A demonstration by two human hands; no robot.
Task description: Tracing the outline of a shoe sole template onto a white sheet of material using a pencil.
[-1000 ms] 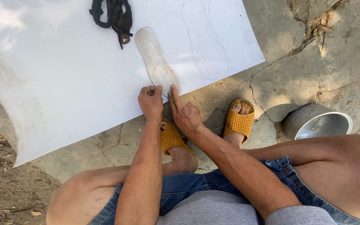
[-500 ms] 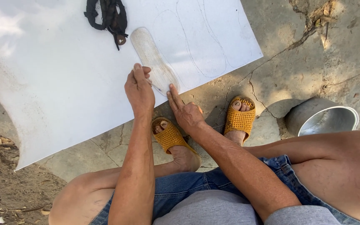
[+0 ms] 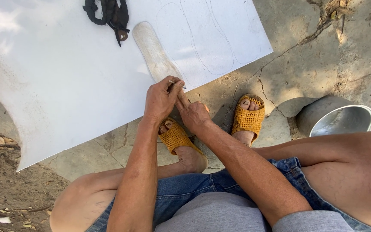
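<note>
White sheet [image 3: 65, 86] on cracked concrete ground [image 3: 314, 56] (outdoors).

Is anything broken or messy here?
Yes. The concrete ground is cracked, and the metal pot lies tipped on its side. The white sheet hangs off its edge. The shoe sole looks worn and dirty.

White sheet [image 3: 65, 94] cut off top/left; sole's [image 3: 153, 51] heel hidden by hands.

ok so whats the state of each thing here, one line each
left hand: gripping a thin pen at the sole template's heel
right hand: pressed beside the left hand
sole template: flat on the white sheet
black straps: bunched on the sheet
metal pot: tipped on its side
</note>
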